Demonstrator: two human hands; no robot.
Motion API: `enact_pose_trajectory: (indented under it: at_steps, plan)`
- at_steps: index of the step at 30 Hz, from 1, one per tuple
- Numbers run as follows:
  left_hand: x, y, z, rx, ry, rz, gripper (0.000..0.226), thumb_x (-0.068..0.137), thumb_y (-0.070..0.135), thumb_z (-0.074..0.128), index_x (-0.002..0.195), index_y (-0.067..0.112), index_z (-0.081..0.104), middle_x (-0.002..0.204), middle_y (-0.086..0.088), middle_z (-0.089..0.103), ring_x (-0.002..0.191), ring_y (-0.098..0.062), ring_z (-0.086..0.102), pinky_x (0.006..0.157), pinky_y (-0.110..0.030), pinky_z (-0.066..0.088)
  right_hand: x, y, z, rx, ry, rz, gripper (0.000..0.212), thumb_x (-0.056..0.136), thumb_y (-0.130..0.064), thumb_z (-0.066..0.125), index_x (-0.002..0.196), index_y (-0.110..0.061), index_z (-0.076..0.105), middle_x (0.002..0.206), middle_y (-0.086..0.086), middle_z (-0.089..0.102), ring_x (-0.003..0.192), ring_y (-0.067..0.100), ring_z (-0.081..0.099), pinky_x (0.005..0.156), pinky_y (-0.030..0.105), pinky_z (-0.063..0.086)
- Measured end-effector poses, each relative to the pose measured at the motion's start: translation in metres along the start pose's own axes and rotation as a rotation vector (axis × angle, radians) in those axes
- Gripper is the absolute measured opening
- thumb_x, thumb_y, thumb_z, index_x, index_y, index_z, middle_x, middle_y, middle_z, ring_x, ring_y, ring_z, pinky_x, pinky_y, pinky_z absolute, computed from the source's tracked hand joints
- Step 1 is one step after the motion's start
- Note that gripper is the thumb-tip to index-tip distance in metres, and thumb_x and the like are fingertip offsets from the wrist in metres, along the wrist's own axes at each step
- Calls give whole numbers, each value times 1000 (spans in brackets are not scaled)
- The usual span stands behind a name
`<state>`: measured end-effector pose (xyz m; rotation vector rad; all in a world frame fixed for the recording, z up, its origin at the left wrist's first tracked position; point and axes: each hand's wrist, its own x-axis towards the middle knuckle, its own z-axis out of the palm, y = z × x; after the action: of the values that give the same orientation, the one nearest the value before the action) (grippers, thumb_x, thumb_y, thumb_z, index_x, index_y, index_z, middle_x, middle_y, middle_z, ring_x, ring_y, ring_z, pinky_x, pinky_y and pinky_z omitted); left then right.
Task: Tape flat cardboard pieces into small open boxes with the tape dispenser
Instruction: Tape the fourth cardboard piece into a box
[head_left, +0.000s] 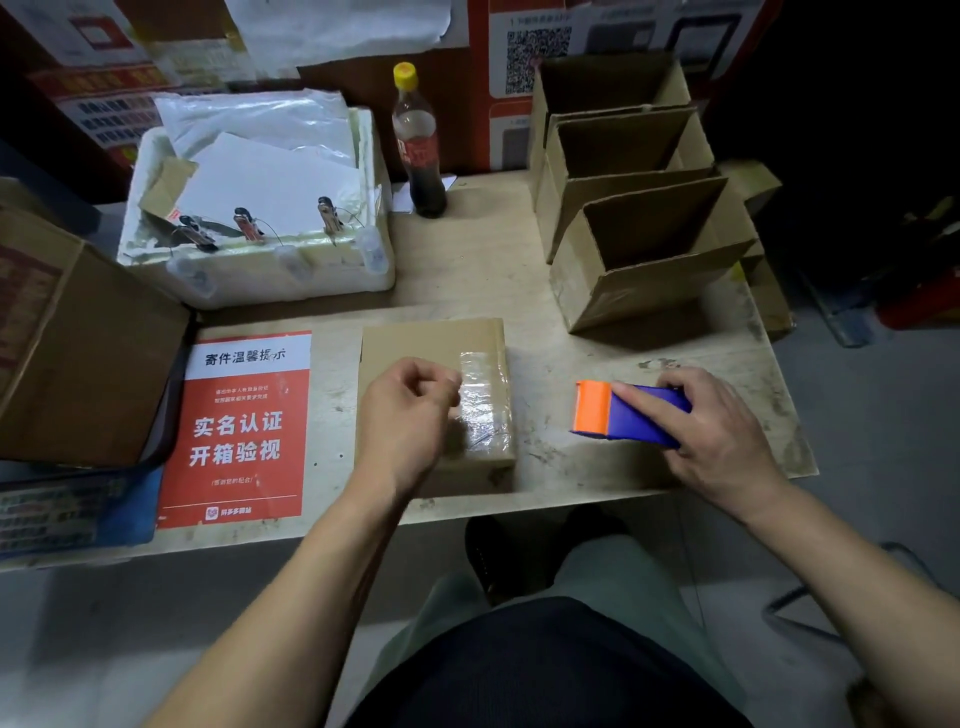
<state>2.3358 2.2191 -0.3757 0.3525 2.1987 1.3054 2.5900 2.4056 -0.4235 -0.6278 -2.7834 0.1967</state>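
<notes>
Left hand (410, 410) curled on taped cardboard (436, 343) | right hand (711, 431) grips tape dispenser (623, 415)

Far left on bench (519, 249): white foam box (270, 270) w/ papers (275, 176) and 3 clips (248, 223). Cola bottle (420, 145), yellow cap, upright just right of it. Red-white notice (244, 426) flat, near left. Big carton (78, 348) at left edge.

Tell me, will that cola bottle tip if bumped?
Probably. The cola bottle stands upright, tall and narrow, so a knock near its yellow cap could topple it. It looks mostly empty, so likely light. Once down, its round body would probably roll.
</notes>
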Motion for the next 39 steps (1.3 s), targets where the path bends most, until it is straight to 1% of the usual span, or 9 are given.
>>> enact_pose_trajectory:
  at_steps: [7,12,15,17,20,23,29,34,39]
  plan:
    - [-41,38,47,504,-66,716,9,94,22,61,87,16,62,81,-2,63,79,-25,55,72,-35,40,18,-15,36,-195,-387,311,61,89,-27,72,147,-31,54,112,5,48,104,28,52,88,38,43]
    - [-21,41,29,441,-88,502,10,95,27,67,87,22,63,70,15,56,73,-15,57,70,-28,41,18,10,56,455,-575,665,62,89,-5,64,143,-35,58,109,2,48,103,21,53,84,22,35]
    - [-20,41,25,451,-128,483,10,95,27,68,88,23,65,68,18,56,74,-15,59,72,-31,45,27,17,58,434,-653,650,54,92,-9,63,139,-36,60,130,6,48,130,27,43,105,31,39]
    - [-18,37,22,467,-151,478,9,95,28,68,89,22,66,71,16,58,76,-15,61,73,-32,47,44,10,41,652,-460,639,39,98,-12,55,131,-33,63,143,-1,47,139,17,39,116,35,36]
    - [-16,34,20,484,-182,476,9,95,28,69,90,21,66,75,14,62,76,-16,61,73,-32,47,77,-30,-1,1042,-303,428,33,105,-25,49,135,-23,64,141,-13,56,133,-5,46,109,13,37]
    - [-9,29,13,404,-144,376,10,94,28,70,88,21,67,72,10,66,71,-9,60,68,-24,45,96,-70,-6,1086,-463,297,29,92,-43,72,114,-24,74,112,-6,74,109,7,67,95,26,53]
    - [-7,-6,9,250,-67,78,11,94,23,69,85,17,67,66,7,64,59,5,58,57,-8,39,76,-61,31,1211,-536,610,20,78,-19,87,78,-8,71,65,10,63,61,20,54,54,27,46]
    - [-23,-51,27,309,13,60,19,93,38,72,86,22,66,65,10,64,67,-5,61,65,-25,42,45,-68,61,1553,-458,1141,15,85,-5,77,83,-5,62,65,8,56,58,14,50,53,23,43]
    - [-20,-70,40,567,118,240,26,95,43,67,90,18,63,77,3,64,83,-25,59,65,-35,38,31,-90,82,1612,-197,1295,10,97,-9,67,88,-4,67,67,5,59,61,11,51,59,22,44]
